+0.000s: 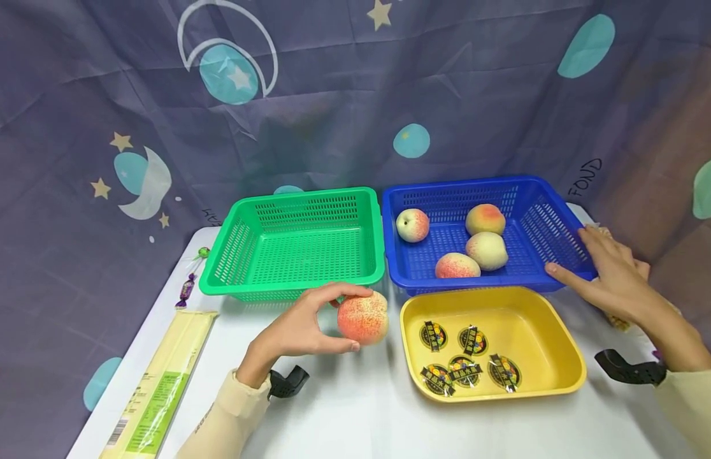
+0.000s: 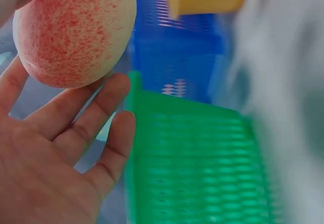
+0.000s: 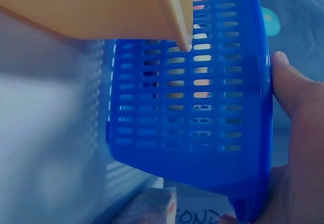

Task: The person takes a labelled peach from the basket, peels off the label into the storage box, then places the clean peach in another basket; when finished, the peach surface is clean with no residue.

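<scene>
My left hand (image 1: 309, 325) pinches a red-and-cream peach (image 1: 363, 317) between thumb and fingers. The peach is just in front of the green basket (image 1: 378, 245), above the white table. In the left wrist view the other fingers (image 2: 76, 128) spread below the peach (image 2: 76, 37). My right hand (image 1: 616, 277) grips the front right corner of the blue basket (image 1: 392, 252), thumb over its rim. That rim (image 3: 264, 82) stands against the thumb in the right wrist view. Inside the blue basket lie several peaches (image 1: 487, 250). The green basket's visible floor is bare.
A yellow tray (image 1: 539, 392) with several round black labels (image 1: 472, 340) stands in front of the blue basket. To the left lie a long cream packet (image 1: 166, 376), a purple-wrapped candy (image 1: 186, 291) and a green candy (image 1: 203, 252). A patterned cloth (image 1: 332, 127) hangs behind.
</scene>
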{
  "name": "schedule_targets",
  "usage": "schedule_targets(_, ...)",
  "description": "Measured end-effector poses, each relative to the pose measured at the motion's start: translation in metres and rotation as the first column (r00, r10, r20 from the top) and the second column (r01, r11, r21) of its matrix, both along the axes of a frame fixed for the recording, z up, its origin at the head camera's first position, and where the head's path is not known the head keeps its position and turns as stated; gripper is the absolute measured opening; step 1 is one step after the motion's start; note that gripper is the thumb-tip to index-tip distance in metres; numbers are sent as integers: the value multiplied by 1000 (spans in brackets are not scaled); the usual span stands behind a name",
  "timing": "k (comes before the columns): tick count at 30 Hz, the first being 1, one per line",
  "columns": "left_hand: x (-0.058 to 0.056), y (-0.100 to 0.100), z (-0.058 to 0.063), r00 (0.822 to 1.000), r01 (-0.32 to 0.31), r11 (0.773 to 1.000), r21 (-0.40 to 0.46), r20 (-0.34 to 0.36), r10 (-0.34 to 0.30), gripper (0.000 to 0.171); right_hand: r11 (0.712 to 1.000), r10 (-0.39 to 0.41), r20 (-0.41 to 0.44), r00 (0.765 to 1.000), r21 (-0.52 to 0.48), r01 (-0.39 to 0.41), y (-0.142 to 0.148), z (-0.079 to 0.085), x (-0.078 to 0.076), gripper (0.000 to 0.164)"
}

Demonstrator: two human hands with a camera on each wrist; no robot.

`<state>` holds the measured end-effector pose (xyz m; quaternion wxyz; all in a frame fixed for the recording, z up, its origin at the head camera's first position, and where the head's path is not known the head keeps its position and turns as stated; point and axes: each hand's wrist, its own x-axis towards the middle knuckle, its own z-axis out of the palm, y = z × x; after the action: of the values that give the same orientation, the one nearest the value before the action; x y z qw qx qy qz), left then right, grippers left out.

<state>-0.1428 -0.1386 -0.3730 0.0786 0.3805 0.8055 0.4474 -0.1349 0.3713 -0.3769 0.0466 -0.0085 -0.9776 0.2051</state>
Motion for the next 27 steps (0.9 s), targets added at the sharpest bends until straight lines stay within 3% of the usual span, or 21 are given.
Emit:
schedule_targets(5,-20,15,23,999,27,999,40,-28,-26,73,1000,-4,8,1000,-6,4,1,-1,0,100)
schedule_targets(16,-88,75,61,998,48,999,17,-39,-47,68,999,-4,5,1000,-37,4,1,-5,2,100)
schedule_targets(22,-119,118,65,995,96,994,48,28,-97,65,997,18,-11,1000,-78,-18,1,-6,2,100)
schedule_targets(27,-141,154,59,989,112,992,60,94,-118,66,994,22,-24,999,-102,-24,1,-8,3,101)
